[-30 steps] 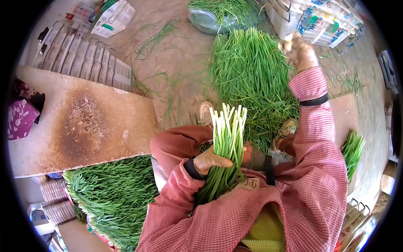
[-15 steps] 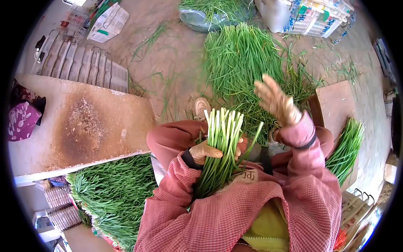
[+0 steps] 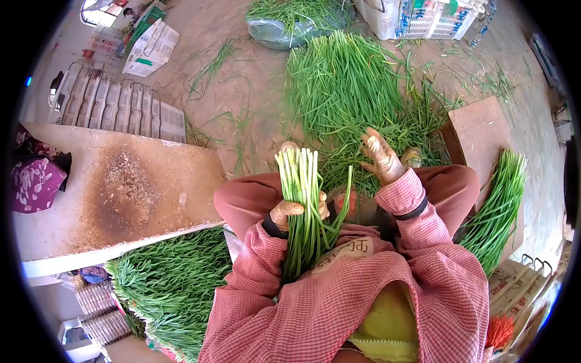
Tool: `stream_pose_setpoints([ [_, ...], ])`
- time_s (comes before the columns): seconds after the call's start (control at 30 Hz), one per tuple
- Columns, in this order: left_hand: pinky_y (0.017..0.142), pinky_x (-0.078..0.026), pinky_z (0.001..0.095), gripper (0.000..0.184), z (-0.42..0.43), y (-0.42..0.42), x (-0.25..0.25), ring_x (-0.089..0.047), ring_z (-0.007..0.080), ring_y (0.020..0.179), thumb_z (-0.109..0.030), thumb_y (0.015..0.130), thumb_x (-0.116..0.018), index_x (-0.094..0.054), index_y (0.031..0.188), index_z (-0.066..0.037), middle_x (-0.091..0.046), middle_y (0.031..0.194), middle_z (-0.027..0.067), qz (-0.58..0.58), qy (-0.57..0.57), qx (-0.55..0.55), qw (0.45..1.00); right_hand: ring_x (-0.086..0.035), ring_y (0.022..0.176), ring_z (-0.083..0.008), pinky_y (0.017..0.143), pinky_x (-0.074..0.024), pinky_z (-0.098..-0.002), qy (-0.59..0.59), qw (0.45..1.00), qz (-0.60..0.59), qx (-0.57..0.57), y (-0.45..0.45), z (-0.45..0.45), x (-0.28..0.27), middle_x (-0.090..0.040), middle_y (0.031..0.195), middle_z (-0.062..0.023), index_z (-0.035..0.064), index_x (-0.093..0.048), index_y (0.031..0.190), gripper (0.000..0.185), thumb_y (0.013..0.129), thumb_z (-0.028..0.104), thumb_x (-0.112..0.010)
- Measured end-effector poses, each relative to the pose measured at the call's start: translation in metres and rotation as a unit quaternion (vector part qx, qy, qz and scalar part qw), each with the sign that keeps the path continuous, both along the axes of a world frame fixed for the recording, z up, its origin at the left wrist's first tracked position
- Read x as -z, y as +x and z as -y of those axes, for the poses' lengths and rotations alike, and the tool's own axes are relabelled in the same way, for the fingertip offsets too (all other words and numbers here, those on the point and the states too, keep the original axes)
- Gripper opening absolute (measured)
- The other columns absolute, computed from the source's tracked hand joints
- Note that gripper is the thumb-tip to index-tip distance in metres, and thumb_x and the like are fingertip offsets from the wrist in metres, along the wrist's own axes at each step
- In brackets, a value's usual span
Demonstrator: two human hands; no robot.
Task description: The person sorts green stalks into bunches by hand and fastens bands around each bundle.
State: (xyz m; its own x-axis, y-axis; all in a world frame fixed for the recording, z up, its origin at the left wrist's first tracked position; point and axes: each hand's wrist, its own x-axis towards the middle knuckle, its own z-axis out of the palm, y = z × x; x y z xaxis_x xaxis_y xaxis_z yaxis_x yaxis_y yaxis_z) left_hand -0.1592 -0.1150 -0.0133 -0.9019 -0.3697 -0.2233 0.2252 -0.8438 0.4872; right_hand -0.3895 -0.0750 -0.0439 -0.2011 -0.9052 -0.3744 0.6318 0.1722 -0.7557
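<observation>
Chive bundle [image 3: 308, 215], frame centre: light, bruisable, we judge; grip pale stems [image 3: 296, 169]. Left hand [image 3: 284, 213] clamped on bundle; right hand [image 3: 384, 158] spread.

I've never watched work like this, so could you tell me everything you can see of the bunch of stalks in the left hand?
The bunch is many long, slim, fresh-looking stalks, whitish at one end and turning deeper green toward the other. The pale ends sit roughly level and point away from the person; the green ends point toward the checked shirt, though whether they touch it is unclear. The left hand grips it, and no tie shows. One stalk slants out on the right.
</observation>
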Motion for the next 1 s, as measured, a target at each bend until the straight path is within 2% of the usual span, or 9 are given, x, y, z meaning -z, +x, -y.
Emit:
stream_pose_setpoints([
  [0.17,0.08,-0.041,0.0338,0.055,0.001,-0.004,0.011,-0.054,0.0219,0.079,-0.018,0.063,-0.065,-0.049,0.11,0.004,-0.057,0.085,0.0116,-0.034,0.054,0.02,0.998,-0.048,0.1,-0.0239,0.078,-0.0447,-0.0412,0.174,0.931,0.261,-0.188,0.033,-0.035,0.019,-0.054,0.103,-0.0141,0.0016,-0.044,0.116,0.061,0.078,0.048,-0.056],
  [0.23,0.08,-0.045,0.0362,0.062,0.005,-0.001,0.009,-0.056,0.0237,0.086,-0.018,0.065,-0.065,-0.042,0.118,0.004,-0.058,0.093,0.0132,0.007,0.072,0.041,0.997,-0.055,0.079,-0.0176,0.07,-0.0475,-0.032,-0.063,0.94,0.217,-0.256,0.05,-0.025,-0.006,-0.059,0.088,-0.0085,0.0036,-0.048,0.113,0.045,0.082,0.035,-0.055],
  [0.3,0.08,-0.046,0.0356,0.062,0.007,0.001,0.002,-0.057,0.0245,0.088,-0.016,0.067,-0.065,-0.04,0.12,0.003,-0.057,0.096,0.0142,0.041,0.058,0.022,0.997,-0.043,0.046,-0.0069,0.043,-0.0351,-0.0182,0.042,0.985,0.155,-0.071,0.049,-0.016,-0.036,-0.052,0.06,0.0013,0.0028,-0.058,0.099,0.029,0.082,0.027,-0.057],
  [0.57,0.058,-0.049,0.0302,0.059,0.009,0.008,0.011,-0.057,0.022,0.069,-0.017,0.064,-0.065,-0.043,0.117,-0.002,-0.057,0.093,0.0139,0.1,-0.005,-0.035,0.994,-0.049,0.047,-0.0127,0.04,-0.0389,-0.0222,0.006,0.949,-0.156,-0.274,0.024,0.018,-0.045,-0.057,0.064,-0.0098,-0.0064,-0.057,0.09,0.02,0.08,0.011,-0.058],
  [0.6,0.06,-0.049,0.03,0.059,0.012,0.01,0.008,-0.057,0.0214,0.072,-0.016,0.064,-0.065,-0.043,0.117,-0.002,-0.057,0.093,0.0128,0.093,-0.001,-0.032,0.995,-0.055,0.049,-0.0148,0.04,-0.0434,-0.0214,0.022,0.973,0.185,-0.136,0.013,0.032,-0.03,-0.059,0.076,-0.0164,-0.0037,-0.057,0.076,0.014,0.079,0.009,-0.057],
  [0.67,0.062,-0.049,0.0297,0.059,0.011,0.01,-0.001,-0.058,0.0208,0.074,-0.016,0.063,-0.066,-0.044,0.116,-0.001,-0.057,0.092,0.0118,0.085,0.004,-0.033,0.996,-0.058,0.073,-0.0194,0.055,-0.0499,-0.021,0.129,0.943,0.208,0.225,-0.04,0.073,-0.006,-0.054,0.098,-0.0207,-0.0041,-0.044,0.105,0.025,0.085,0.012,-0.046],
  [0.7,0.065,-0.049,0.029,0.055,0.011,0.008,-0.005,-0.058,0.0194,0.075,-0.015,0.065,-0.067,-0.046,0.114,0.0,-0.058,0.092,0.011,0.101,-0.012,-0.07,0.992,-0.054,0.091,-0.0205,0.073,-0.0493,-0.0252,0.276,0.94,-0.171,0.103,-0.066,0.073,-0.037,-0.055,0.102,-0.0171,-0.0049,-0.037,0.114,0.033,0.088,0.013,-0.044],
  [0.83,0.072,-0.048,0.0283,0.047,0.014,0.009,-0.004,-0.058,0.0166,0.078,-0.01,0.067,-0.066,-0.049,0.109,0.001,-0.06,0.092,0.0085,0.188,-0.069,-0.144,0.969,-0.051,0.104,-0.0269,0.093,-0.0386,-0.0339,0.091,0.876,-0.45,-0.149,-0.043,0.04,-0.02,-0.047,0.118,-0.0211,-0.0065,-0.041,0.118,0.063,0.074,0.031,-0.067],
  [1.0,0.079,-0.045,0.0286,0.046,0.017,-0.002,-0.017,-0.057,0.0161,0.086,-0.008,0.069,-0.064,-0.049,0.111,0.003,-0.059,0.099,0.009,0.164,-0.051,-0.12,0.978,-0.06,0.07,-0.0223,0.065,-0.0459,-0.0349,0.057,0.84,-0.342,-0.417,0.033,0.024,-0.08,-0.061,0.075,-0.0167,0.0054,-0.06,0.1,0.036,0.072,0.027,-0.066],
])
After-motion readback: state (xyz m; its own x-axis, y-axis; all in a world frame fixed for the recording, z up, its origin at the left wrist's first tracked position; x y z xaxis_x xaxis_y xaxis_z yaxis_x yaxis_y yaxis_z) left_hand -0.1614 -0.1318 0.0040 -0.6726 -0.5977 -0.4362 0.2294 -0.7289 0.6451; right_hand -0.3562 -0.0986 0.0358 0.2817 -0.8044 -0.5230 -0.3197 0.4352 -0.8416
